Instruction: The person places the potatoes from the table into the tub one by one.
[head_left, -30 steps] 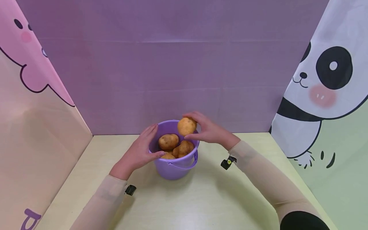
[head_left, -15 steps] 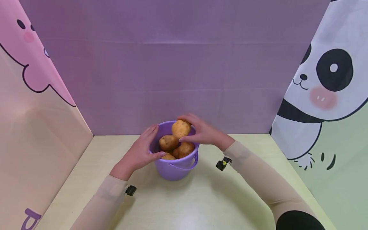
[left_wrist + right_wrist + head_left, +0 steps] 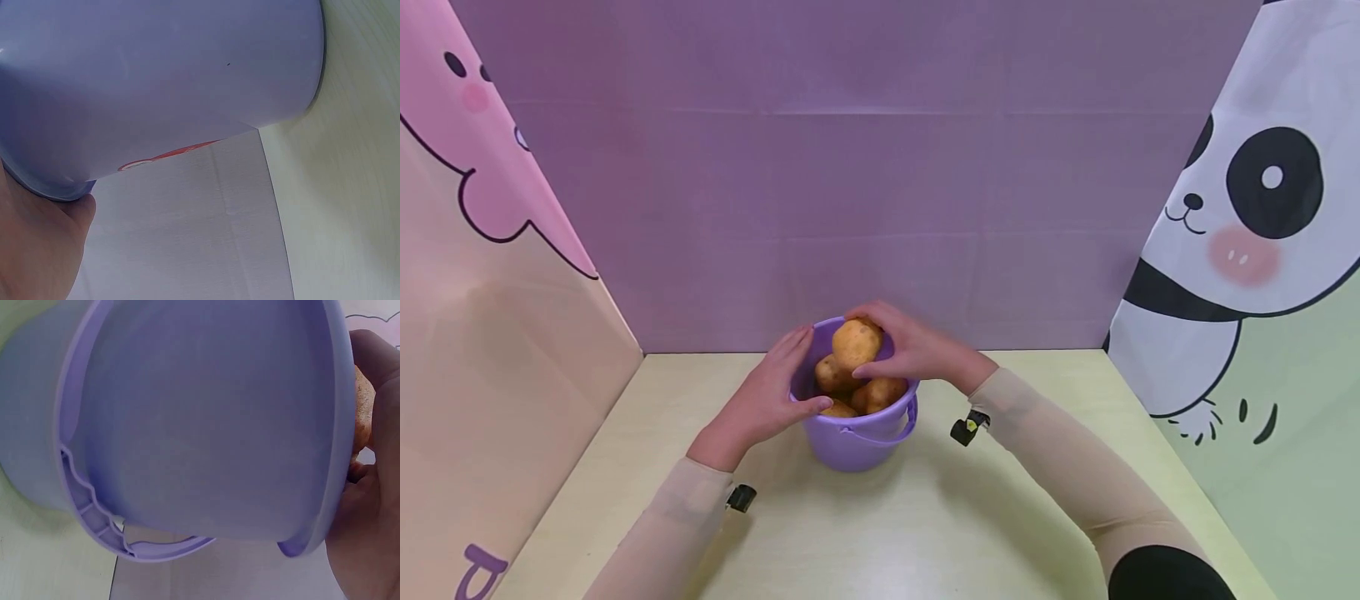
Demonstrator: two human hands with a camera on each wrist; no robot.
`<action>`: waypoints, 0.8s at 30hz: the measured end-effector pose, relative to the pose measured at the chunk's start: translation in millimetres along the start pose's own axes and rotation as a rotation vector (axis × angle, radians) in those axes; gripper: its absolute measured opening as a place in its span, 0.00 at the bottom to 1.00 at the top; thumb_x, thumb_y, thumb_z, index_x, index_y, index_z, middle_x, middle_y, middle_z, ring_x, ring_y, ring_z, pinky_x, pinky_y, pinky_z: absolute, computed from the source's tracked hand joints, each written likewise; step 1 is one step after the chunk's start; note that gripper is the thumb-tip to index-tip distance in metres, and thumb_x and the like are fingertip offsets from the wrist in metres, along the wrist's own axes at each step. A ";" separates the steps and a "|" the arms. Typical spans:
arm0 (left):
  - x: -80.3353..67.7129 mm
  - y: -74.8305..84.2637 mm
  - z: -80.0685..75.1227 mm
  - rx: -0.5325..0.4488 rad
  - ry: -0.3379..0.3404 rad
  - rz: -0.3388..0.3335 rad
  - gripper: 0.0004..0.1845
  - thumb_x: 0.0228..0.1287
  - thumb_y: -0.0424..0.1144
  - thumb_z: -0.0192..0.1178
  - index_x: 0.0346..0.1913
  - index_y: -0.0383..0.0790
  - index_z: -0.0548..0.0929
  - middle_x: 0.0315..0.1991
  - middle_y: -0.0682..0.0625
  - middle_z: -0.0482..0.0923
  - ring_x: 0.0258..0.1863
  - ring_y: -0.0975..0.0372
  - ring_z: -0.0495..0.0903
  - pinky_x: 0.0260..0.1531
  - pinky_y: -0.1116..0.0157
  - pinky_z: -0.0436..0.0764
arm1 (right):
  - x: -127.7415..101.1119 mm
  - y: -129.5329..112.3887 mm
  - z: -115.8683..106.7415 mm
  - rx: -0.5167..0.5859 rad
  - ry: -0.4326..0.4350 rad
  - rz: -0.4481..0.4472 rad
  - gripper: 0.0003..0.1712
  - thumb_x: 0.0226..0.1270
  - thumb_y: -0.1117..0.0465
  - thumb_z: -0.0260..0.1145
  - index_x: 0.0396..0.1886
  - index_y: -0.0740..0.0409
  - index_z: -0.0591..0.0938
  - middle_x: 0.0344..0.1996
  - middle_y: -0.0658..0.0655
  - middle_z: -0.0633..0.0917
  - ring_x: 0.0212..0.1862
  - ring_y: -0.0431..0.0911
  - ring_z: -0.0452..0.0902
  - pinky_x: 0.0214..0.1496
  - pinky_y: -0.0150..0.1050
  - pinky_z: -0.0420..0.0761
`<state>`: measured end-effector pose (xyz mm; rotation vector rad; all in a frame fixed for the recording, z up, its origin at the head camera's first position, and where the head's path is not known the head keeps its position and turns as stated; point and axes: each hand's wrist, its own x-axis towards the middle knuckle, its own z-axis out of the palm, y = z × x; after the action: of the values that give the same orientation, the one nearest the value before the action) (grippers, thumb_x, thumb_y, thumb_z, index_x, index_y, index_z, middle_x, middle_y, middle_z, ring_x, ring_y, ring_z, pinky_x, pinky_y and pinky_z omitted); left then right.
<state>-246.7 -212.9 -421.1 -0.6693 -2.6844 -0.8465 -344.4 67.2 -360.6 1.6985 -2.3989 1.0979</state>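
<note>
A purple bucket (image 3: pixel 857 446) stands upright on the table, several potatoes (image 3: pixel 883 395) inside it. My left hand (image 3: pixel 763 400) holds the bucket's left side at the rim, thumb over the front edge and fingers toward the back. In the left wrist view that hand (image 3: pixel 44 244) is at the rim, beside the smooth bucket wall (image 3: pixel 187 69). Over the bucket's mouth, my right hand (image 3: pixel 910 343) grips a round potato (image 3: pixel 857 342) between thumb and fingers. The right wrist view shows the potato (image 3: pixel 364 409) partly hidden behind the bucket's rim.
The bucket's handle (image 3: pixel 887 437) hangs down at its front right. Behind the pale table (image 3: pixel 865 542) rises a purple wall panel (image 3: pixel 880 183). A panel with a panda drawing (image 3: pixel 1247 208) stands on the right, and one with a pink cartoon (image 3: pixel 482 167) on the left.
My right hand has moved left and slightly down with the potato, from the bucket's back right rim to over the potatoes inside. The left hand stays on the rim.
</note>
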 end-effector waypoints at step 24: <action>0.2 2.0 -1.4 0.003 -0.013 -0.025 0.63 0.66 0.67 0.72 0.88 0.30 0.55 0.89 0.38 0.52 0.89 0.44 0.48 0.84 0.38 0.57 | 16.2 1.2 11.8 0.060 -0.131 0.042 0.45 0.64 0.55 0.85 0.76 0.60 0.73 0.67 0.56 0.78 0.66 0.47 0.77 0.72 0.43 0.80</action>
<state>-245.7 -212.2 -419.0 -0.6432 -2.7103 -0.8469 -347.7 47.7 -364.0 1.8009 -2.5142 1.1076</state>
